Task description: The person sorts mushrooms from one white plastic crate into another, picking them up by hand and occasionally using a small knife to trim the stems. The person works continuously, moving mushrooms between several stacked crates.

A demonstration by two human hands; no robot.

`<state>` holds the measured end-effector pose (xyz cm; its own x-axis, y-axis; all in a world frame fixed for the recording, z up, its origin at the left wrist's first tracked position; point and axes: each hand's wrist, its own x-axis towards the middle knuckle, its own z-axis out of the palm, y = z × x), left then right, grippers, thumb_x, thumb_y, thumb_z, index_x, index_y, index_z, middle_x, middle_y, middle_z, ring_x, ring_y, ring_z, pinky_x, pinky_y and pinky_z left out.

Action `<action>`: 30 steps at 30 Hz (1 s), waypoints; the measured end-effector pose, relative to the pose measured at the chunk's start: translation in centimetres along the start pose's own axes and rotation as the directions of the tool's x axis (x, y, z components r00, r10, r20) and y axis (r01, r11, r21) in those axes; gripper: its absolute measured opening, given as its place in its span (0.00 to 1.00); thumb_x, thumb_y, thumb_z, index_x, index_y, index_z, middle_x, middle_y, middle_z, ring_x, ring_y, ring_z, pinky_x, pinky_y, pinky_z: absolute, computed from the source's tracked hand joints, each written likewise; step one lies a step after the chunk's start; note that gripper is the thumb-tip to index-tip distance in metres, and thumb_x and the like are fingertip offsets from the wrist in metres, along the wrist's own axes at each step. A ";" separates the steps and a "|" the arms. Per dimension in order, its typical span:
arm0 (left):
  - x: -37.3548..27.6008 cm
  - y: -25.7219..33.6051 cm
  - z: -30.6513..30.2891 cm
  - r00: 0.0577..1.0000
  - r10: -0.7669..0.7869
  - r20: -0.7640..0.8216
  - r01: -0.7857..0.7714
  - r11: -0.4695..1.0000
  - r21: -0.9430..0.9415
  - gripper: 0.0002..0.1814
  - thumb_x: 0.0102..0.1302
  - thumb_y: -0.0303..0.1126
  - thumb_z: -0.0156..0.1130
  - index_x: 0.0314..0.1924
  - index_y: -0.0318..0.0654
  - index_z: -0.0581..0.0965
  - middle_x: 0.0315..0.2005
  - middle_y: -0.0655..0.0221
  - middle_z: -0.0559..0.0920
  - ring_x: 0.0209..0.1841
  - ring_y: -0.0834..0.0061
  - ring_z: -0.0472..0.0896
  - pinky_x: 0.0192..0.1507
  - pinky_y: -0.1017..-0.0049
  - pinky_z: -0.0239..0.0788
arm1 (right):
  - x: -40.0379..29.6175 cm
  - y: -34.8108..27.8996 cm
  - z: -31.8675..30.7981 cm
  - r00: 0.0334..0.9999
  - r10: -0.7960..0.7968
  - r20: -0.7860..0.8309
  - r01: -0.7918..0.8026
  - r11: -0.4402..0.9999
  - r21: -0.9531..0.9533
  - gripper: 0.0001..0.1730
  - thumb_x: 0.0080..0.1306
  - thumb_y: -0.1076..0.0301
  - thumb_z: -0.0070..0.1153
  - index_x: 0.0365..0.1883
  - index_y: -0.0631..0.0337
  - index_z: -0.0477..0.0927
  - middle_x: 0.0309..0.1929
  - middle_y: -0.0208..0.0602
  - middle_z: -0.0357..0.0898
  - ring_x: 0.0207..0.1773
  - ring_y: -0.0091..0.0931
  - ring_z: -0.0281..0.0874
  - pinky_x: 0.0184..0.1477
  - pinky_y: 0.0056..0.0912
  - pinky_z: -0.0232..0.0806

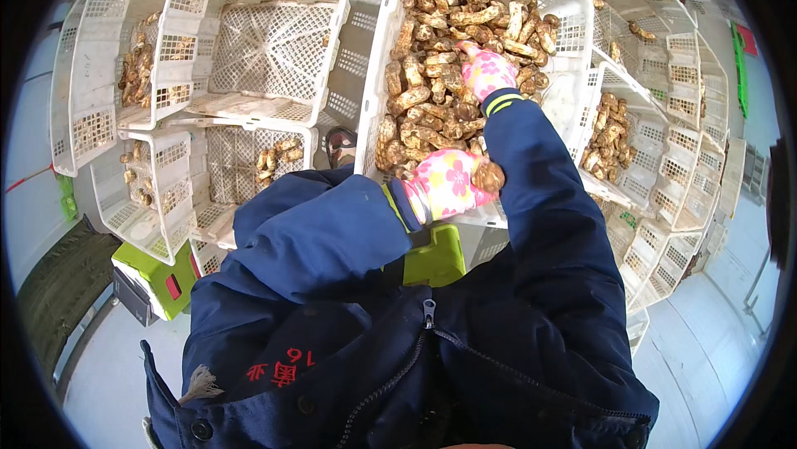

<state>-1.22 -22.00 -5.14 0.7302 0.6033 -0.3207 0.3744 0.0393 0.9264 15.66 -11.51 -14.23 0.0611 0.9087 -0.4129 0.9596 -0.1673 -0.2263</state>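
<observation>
A large white plastic crate (373, 75) in front of me holds a heap of brown, thick-stemmed mushrooms (436, 66). My left hand (451, 184), in a pink and yellow flowered glove, is over the crate's near end, closed around a mushroom whose brown cap (489, 176) sticks out on the right. My right hand (489, 72), in a matching glove, reaches onto the middle of the heap. Its fingers point up and left and touch the mushrooms; whether they grip one cannot be told.
Left of me, white perforated crates (314, 57) stand close together, some with small groups of mushrooms (277, 159). More crates (679, 169) line the right side, one with a mushroom pile (610, 138). A yellow-green object (436, 256) lies below my left hand; a green-and-white box (159, 275) is lower left.
</observation>
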 end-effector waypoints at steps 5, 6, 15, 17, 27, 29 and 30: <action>0.4 4.5 -4.5 0.952 -0.290 0.096 0.252 0.567 -0.785 0.17 0.67 0.39 0.58 0.47 0.31 0.77 0.33 0.68 0.82 0.31 0.80 0.76 0.37 0.79 0.70 | -6.5 1.4 -5.5 0.930 0.056 -0.362 0.253 0.616 0.746 0.25 0.62 0.79 0.48 0.57 0.50 0.71 0.45 0.29 0.77 0.41 0.19 0.73 0.46 0.22 0.67; 1.1 2.4 -2.7 0.960 -0.271 0.075 0.136 0.216 -0.967 0.15 0.67 0.37 0.58 0.46 0.31 0.75 0.33 0.59 0.82 0.26 0.76 0.76 0.31 0.76 0.70 | -8.1 1.1 -6.5 0.927 0.064 -0.370 0.316 0.400 0.860 0.24 0.62 0.79 0.48 0.57 0.55 0.70 0.47 0.29 0.75 0.43 0.18 0.71 0.48 0.21 0.65; 3.0 2.6 -1.6 0.985 0.104 0.136 0.146 -0.098 -0.984 0.27 0.72 0.51 0.45 0.61 0.39 0.66 0.52 0.59 0.76 0.52 0.59 0.77 0.53 0.58 0.72 | -16.8 -0.8 -10.4 0.685 -0.397 -0.611 0.643 0.724 0.250 0.28 0.62 0.69 0.55 0.61 0.67 0.66 0.51 0.44 0.77 0.54 0.36 0.74 0.59 0.36 0.63; 2.3 3.3 -2.1 0.991 -0.061 0.119 0.113 -0.090 -0.990 0.25 0.73 0.49 0.45 0.60 0.38 0.67 0.52 0.59 0.76 0.53 0.60 0.77 0.53 0.57 0.72 | -16.2 -0.7 -9.9 0.566 -0.511 -0.648 0.722 0.686 0.090 0.19 0.57 0.69 0.57 0.48 0.61 0.76 0.46 0.42 0.79 0.51 0.41 0.75 0.56 0.44 0.66; 1.3 3.0 -2.7 0.995 0.030 0.091 0.089 0.081 -0.993 0.24 0.68 0.33 0.55 0.61 0.31 0.65 0.48 0.56 0.78 0.44 0.63 0.82 0.47 0.64 0.76 | -14.2 0.4 -8.6 0.773 -0.080 -0.629 0.492 0.702 0.515 0.11 0.62 0.74 0.48 0.40 0.60 0.81 0.42 0.39 0.81 0.48 0.36 0.77 0.51 0.34 0.68; 0.8 2.9 -3.0 0.986 0.142 0.083 0.068 0.104 -0.992 0.27 0.65 0.31 0.59 0.62 0.30 0.65 0.48 0.57 0.78 0.45 0.66 0.81 0.47 0.68 0.76 | -11.5 1.0 -9.9 0.823 0.008 -0.568 0.369 0.752 0.546 0.12 0.62 0.73 0.48 0.41 0.60 0.81 0.43 0.38 0.81 0.50 0.37 0.76 0.54 0.34 0.67; 0.7 3.1 -3.2 0.977 0.192 0.095 0.055 0.204 -0.978 0.30 0.63 0.32 0.62 0.62 0.29 0.65 0.47 0.57 0.79 0.46 0.68 0.81 0.47 0.70 0.75 | -9.2 2.0 -9.6 0.834 -0.053 -0.550 0.333 0.843 0.423 0.13 0.62 0.72 0.49 0.43 0.59 0.80 0.45 0.39 0.80 0.52 0.37 0.75 0.56 0.35 0.66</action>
<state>-1.30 -18.92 -1.84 0.8394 0.5212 -0.1542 -0.4423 0.8198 0.3636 19.63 -16.56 -2.37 0.1510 0.9766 0.1529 0.7131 -0.0005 -0.7010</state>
